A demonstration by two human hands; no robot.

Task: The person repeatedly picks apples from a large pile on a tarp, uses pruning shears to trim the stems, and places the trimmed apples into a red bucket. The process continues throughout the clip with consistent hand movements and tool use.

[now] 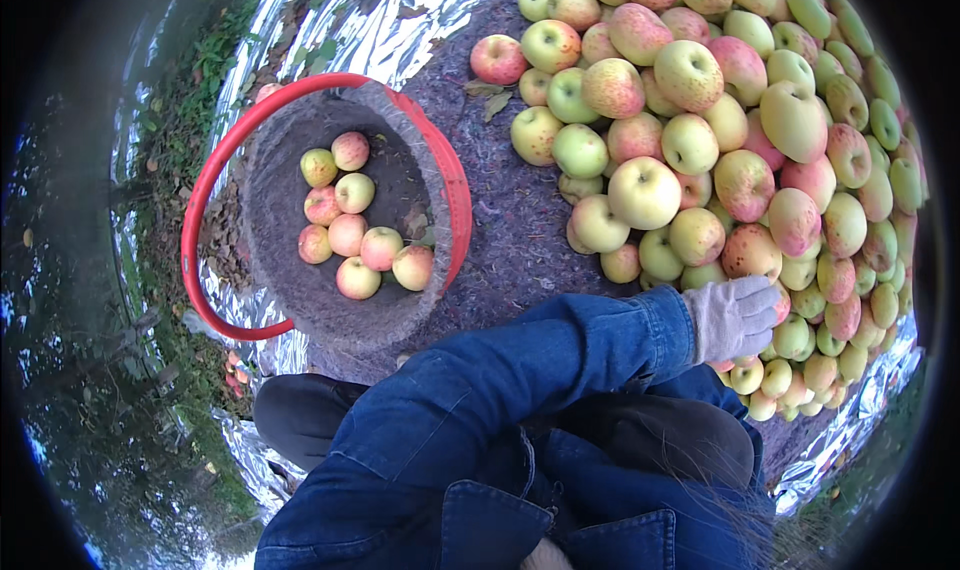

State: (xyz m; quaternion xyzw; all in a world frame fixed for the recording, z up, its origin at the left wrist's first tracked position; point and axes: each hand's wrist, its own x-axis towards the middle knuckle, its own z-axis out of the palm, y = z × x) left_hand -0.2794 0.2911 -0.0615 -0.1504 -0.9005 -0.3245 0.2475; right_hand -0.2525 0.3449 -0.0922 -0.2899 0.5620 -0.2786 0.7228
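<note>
My left hand (pixel 735 319), in a pale grey glove, reaches across my body to the near edge of a large heap of red-and-yellow apples (pixel 643 193). Its back faces up and its fingers lie close together over the fruit. Whatever is under the palm is hidden. My right hand is out of view, with only some blue sleeve or jacket cloth showing beyond my left forearm. To the left stands a round basket (pixel 270 165) lined with grey felt-like cloth, its red hoop handle (pixel 196 232) tipped to the left. Several apples (pixel 347 235) lie on its bottom.
Grey-purple felt matting (pixel 495 217) lies under the heap and basket. Crinkled silver reflective film (pixel 367 26) borders it, with grass and fallen leaves (pixel 221 247) at the left. My bent knees (pixel 667 435) are close to the heap. A dry leaf (pixel 496 106) lies beside the apples.
</note>
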